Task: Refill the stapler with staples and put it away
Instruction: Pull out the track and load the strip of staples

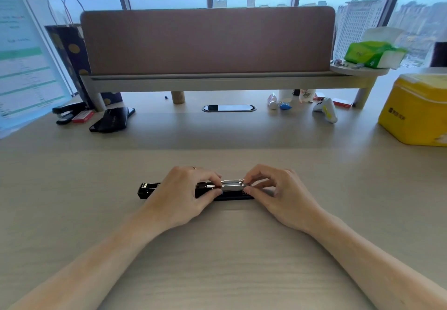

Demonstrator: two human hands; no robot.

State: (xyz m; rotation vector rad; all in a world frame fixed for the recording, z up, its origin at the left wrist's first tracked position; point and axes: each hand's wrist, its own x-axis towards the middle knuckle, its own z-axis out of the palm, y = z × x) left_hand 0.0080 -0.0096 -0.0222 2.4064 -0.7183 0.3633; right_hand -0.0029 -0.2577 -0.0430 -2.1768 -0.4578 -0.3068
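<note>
I see the black stapler (193,191) lying opened flat on the desk (217,249), lengthwise from 9 to 3 o'clock, just ahead of centre. Left hand (183,193) grasps the stapler body, fingertips pinched at the channel. Right hand (275,189) pinches the strip of staples (232,185) from the 3 o'clock side, thumb and forefinger on its end. The strip sits on the magazine between both hands. A second stapler (69,112) and red box (83,116) sit at 10 o'clock.
</note>
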